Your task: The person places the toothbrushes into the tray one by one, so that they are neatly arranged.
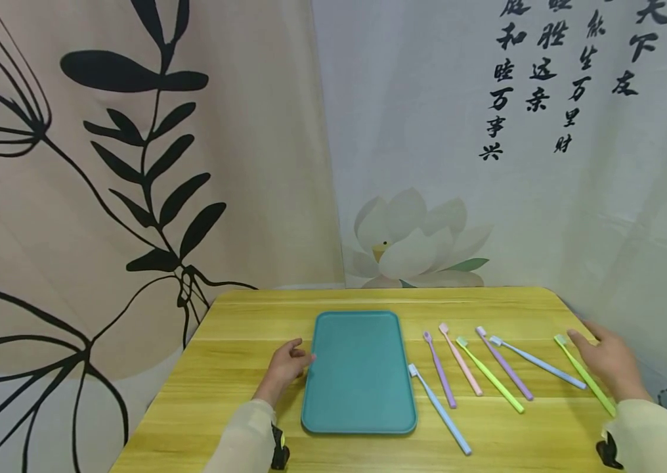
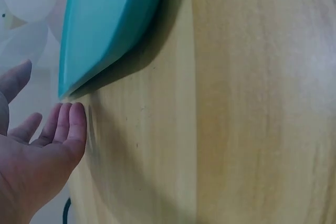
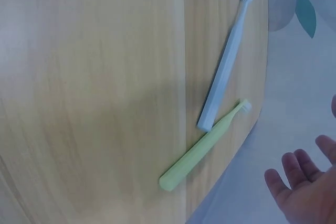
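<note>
A teal tray [image 1: 360, 374] lies flat on the wooden table. My left hand [image 1: 285, 371] is at its left edge, fingers loosely bent and holding nothing; in the left wrist view the fingertips [image 2: 77, 109] come close to the tray's rim [image 2: 100, 66], and whether they touch is unclear. Beyond the right end of a row of toothbrushes, my right hand [image 1: 614, 364] hovers with relaxed fingers and holds nothing. Nearest to it is a green toothbrush [image 1: 587, 378]. A blue toothbrush [image 1: 540, 362] lies just left of that one, its handle end close to the green handle.
Between tray and right hand lie more toothbrushes: a blue one [image 1: 441, 410] beside the tray, a purple one [image 1: 441, 371], a pink one [image 1: 462, 361], a green one [image 1: 492, 376] and another purple one [image 1: 506, 364]. A printed curtain [image 1: 274, 164] hangs behind the table [image 1: 239, 355].
</note>
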### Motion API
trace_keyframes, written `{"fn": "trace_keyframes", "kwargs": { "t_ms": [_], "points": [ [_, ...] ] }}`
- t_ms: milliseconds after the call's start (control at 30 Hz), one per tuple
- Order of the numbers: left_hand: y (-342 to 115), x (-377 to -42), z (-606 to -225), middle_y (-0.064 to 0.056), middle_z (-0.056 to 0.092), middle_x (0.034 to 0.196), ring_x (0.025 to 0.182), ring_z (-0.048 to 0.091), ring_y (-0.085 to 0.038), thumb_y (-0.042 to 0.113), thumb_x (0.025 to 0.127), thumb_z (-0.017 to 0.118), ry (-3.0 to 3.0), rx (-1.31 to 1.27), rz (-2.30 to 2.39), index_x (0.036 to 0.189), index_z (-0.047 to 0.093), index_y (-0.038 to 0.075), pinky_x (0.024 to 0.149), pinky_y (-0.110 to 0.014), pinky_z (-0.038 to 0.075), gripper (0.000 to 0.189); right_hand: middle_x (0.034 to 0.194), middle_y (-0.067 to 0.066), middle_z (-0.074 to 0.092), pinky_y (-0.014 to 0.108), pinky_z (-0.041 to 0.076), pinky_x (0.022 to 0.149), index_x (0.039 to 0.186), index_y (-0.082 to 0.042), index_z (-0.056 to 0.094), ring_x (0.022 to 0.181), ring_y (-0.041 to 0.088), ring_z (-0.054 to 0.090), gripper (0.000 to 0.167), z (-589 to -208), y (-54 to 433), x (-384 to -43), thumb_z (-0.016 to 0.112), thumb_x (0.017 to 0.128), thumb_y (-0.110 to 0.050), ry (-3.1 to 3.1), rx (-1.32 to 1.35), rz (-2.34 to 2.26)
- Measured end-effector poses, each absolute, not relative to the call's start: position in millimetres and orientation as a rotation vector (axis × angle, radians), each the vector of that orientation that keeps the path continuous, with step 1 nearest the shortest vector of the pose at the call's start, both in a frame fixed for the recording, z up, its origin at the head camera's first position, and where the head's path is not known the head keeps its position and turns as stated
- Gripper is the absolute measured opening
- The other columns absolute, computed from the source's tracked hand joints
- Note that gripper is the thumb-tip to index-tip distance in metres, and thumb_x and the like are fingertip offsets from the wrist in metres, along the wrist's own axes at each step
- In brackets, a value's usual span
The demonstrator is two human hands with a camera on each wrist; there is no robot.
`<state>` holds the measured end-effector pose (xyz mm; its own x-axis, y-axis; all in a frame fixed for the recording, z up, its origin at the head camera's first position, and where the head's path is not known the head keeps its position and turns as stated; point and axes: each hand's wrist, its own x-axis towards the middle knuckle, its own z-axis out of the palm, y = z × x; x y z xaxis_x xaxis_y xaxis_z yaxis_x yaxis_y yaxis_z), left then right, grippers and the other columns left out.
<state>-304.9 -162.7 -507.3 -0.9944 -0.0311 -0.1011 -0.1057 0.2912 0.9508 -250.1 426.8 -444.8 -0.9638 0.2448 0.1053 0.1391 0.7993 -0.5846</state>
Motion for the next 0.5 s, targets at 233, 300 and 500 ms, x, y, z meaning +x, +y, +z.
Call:
{"fn": "trace_keyframes", "kwargs": {
  "t_ms": [233, 300, 500],
  "points": [
    [-170.5, -302.5, -515.6, -0.021, 0.057, 0.119, 0.098, 0.06, -0.026, 0.009, 0.092, 0.07, 2.466, -0.127, 1.818, 0.146, 0.04, -0.008, 0.08, -0.037, 0.054, 0.064, 0.141, 0.048, 0.022, 0.073, 0.034, 0.091, 0.149, 0.014, 0.016, 0.122, 0.065, 0.028, 0.084, -449.6, 432.9, -250.0, 0.031, 0.103, -0.055, -2.836, -0.379, 1.011],
    [-172.0, -302.6, -517.5, -0.021, 0.058, 0.117, 0.098, 0.06, -0.026, 0.009, 0.092, 0.07, 2.463, -0.113, 1.814, 0.145, 0.04, -0.009, 0.08, -0.036, 0.054, 0.064, 0.141, 0.049, 0.02, 0.073, 0.034, 0.091, 0.15, 0.014, 0.014, 0.122, 0.065, 0.027, 0.085, -451.5, 436.0, -249.4, 0.03, 0.103, -0.055, -2.841, -0.398, 1.049],
    [-172.1, -302.5, -519.9, -0.019, 0.059, 0.112, 0.096, 0.061, -0.024, 0.004, 0.088, 0.073, 2.427, -0.107, 1.828, 0.141, 0.045, -0.011, 0.083, -0.037, 0.054, 0.061, 0.141, 0.048, 0.021, 0.069, 0.036, 0.093, 0.15, 0.013, 0.013, 0.122, 0.063, 0.029, 0.088, -459.8, 448.5, -249.1, 0.031, 0.102, -0.058, -2.898, -0.496, 1.082]
  ]
}}
